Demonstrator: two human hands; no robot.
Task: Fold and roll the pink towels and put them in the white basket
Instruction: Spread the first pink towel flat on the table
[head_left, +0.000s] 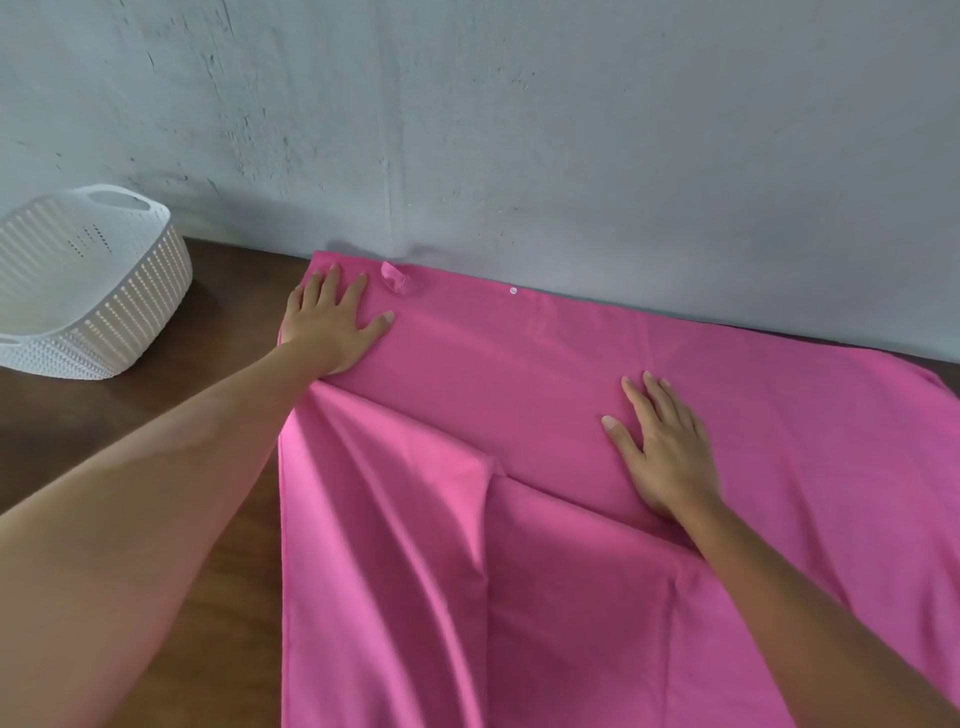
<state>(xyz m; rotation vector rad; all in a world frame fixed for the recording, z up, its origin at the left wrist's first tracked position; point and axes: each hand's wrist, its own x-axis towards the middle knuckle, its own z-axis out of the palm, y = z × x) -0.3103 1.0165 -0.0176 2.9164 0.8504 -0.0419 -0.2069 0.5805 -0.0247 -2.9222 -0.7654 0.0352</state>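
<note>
Grey, scuffed wall (519, 130) is running along the far edge of a dark wooden table (218, 519). Across the table a pink towel (519, 374) is lying, its far edge touching the foot of the wall, its near part bunching into loose folds and running out of view at the bottom. On its far edge a small loop (395, 278) and a white snap (514, 291) are showing. The left hand (332, 322) is pressing flat on the towel's far left corner, fingers straight and spread, gripping nothing. The right hand (665, 447) is resting flat on the middle of the towel, fingers straight, also holding nothing. At far left, well apart from the towel, a white basket (130, 301) is sitting on the table.
</note>
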